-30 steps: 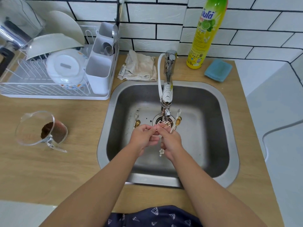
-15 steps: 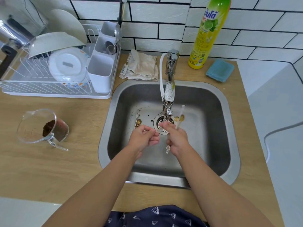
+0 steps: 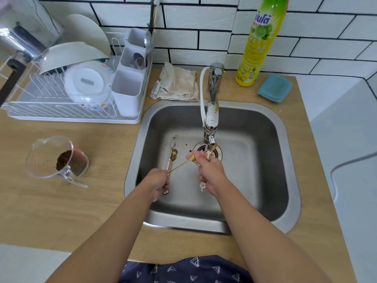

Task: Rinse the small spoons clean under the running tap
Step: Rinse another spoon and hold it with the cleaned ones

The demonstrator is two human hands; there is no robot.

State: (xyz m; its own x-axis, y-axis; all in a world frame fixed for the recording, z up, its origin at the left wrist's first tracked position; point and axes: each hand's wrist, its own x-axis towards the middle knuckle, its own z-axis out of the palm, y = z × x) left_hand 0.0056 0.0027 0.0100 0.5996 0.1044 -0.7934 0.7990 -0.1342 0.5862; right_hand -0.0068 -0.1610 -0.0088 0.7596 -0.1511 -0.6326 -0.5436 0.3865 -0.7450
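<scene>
A steel sink [image 3: 285, 160] set in a wooden tabletop [image 3: 61, 211]: slim gold spoons [image 3: 172, 158] lie at its far left floor. The left hand [image 3: 158, 183] pinches one gold spoon's [image 3: 179, 165] handle; the right hand [image 3: 210, 170] grips its bowl and a flower-ended spoon [image 3: 202, 185] beneath the tap [image 3: 211, 121].

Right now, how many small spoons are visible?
4 spoons: one in the left hand, one in the right hand under the tap, two on the sink floor; others may be hidden.
</scene>
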